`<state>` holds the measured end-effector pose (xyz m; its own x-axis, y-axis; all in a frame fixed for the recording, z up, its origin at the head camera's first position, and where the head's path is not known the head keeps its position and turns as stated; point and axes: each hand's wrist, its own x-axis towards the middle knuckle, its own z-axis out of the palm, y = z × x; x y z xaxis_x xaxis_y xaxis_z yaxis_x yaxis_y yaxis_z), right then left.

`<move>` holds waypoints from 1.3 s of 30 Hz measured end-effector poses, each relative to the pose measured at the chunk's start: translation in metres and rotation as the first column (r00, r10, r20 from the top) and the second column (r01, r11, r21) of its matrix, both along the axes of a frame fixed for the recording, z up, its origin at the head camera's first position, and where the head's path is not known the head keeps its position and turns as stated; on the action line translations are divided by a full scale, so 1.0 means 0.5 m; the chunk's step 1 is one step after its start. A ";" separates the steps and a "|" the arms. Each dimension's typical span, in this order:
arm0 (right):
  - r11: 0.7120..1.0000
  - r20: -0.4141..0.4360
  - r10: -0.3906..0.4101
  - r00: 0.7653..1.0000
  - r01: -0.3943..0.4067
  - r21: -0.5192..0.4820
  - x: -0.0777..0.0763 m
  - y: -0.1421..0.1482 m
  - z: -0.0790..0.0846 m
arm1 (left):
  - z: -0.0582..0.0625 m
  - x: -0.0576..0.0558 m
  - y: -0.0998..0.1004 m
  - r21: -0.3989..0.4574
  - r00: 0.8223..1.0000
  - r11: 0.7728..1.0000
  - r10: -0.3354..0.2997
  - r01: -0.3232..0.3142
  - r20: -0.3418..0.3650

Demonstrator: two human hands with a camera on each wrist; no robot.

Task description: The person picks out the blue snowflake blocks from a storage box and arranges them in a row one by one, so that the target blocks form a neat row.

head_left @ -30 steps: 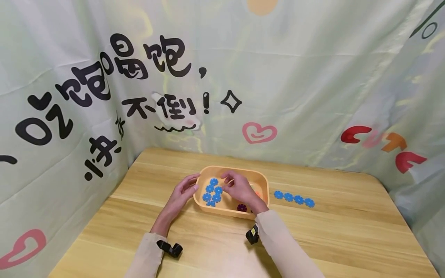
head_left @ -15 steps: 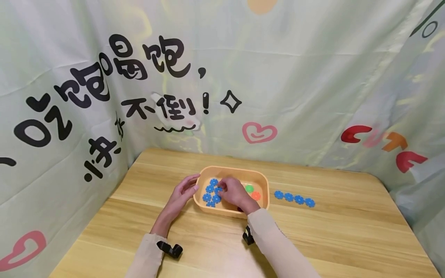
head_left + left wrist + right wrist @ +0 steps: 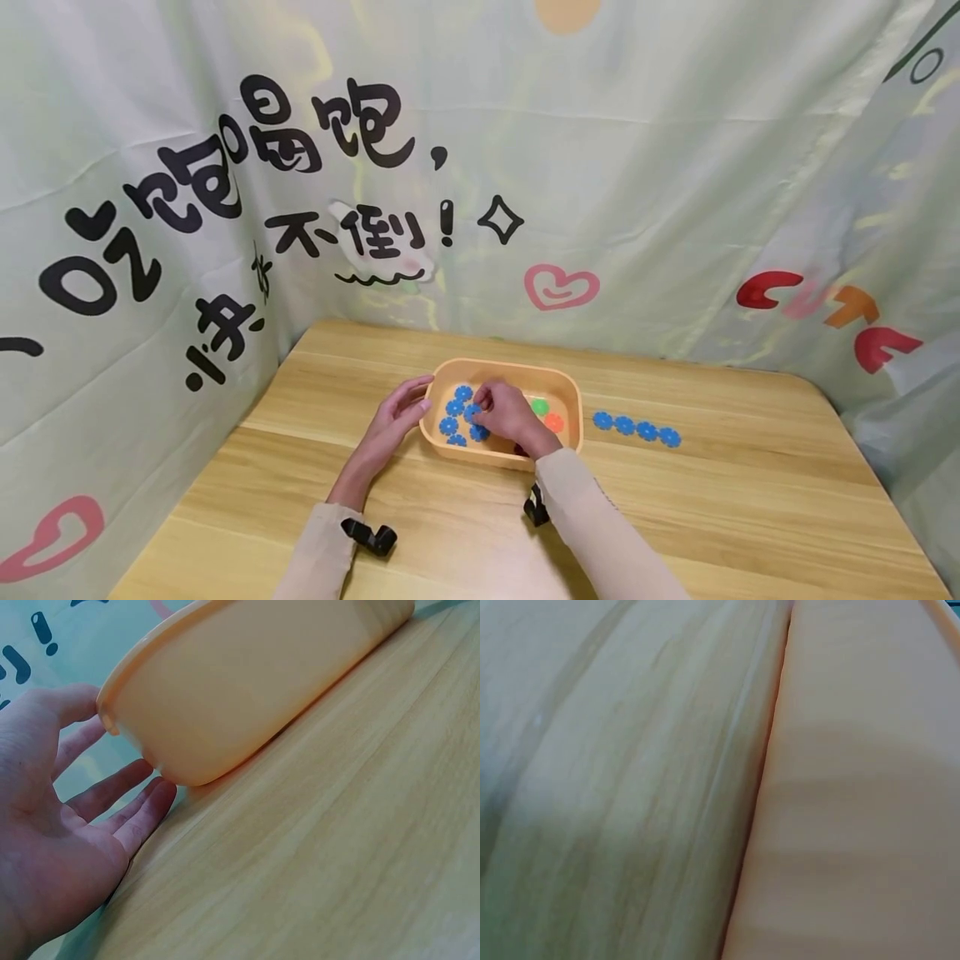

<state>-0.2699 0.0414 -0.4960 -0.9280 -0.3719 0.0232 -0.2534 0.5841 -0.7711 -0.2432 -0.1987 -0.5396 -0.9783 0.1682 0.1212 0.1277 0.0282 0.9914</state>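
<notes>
left fingers point(image 3: 112, 789) rest spread against the tray point(image 3: 225, 697); right fingers point(image 3: 487, 392) curl over blue discs point(image 3: 478, 433) (hold: cannot tell).

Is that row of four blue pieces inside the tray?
No, the row lies on the table, to the right of the tray.

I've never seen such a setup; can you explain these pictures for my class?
No machine here, just a person working bare-handed. The wide picture comes from a head camera, the close ones from a camera on each wrist. On the wooden table stands a light orange tray holding blue pieces, a green piece and an orange piece; beside it lies a row of four blue pieces. The left hand touches the tray's end. The right hand is inside at the blue pieces; whether it pinches one is unclear.
</notes>
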 end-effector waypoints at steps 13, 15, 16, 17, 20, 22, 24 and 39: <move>0.988 0.053 -0.037 0.998 0.045 -0.149 0.000 0.016 0.019 | 0.006 -0.004 0.000 -0.015 1.000 1.000 -0.010 0.009 -0.005; 0.985 0.046 -0.044 0.998 0.051 -0.166 0.001 0.018 0.027 | 0.009 -0.004 0.001 -0.011 1.000 1.000 -0.009 0.009 -0.007; 0.983 0.039 -0.049 0.998 0.055 -0.175 0.002 0.020 0.030 | 0.010 -0.005 0.001 -0.010 1.000 1.000 -0.009 0.009 -0.008; 0.981 0.040 -0.056 0.998 0.062 -0.183 0.003 0.021 0.034 | 0.010 -0.005 0.001 -0.011 1.000 1.000 -0.009 0.009 -0.009; 0.970 0.059 -0.068 0.996 0.080 -0.231 0.009 0.028 0.043 | 0.009 -0.005 0.001 -0.010 1.000 1.000 -0.012 0.012 -0.009; 0.959 0.072 -0.069 0.995 0.086 -0.270 0.013 0.032 0.044 | 0.007 -0.003 0.000 -0.014 1.000 1.000 -0.010 0.010 -0.005; 0.949 0.085 -0.062 0.994 0.085 -0.305 0.018 0.037 0.046 | 0.003 -0.002 -0.001 -0.016 1.000 1.000 -0.008 0.008 -0.001; 0.951 0.053 -0.088 0.995 0.099 -0.293 0.051 0.075 0.072 | -0.003 -0.002 0.002 -0.003 1.000 1.000 0.007 -0.007 0.003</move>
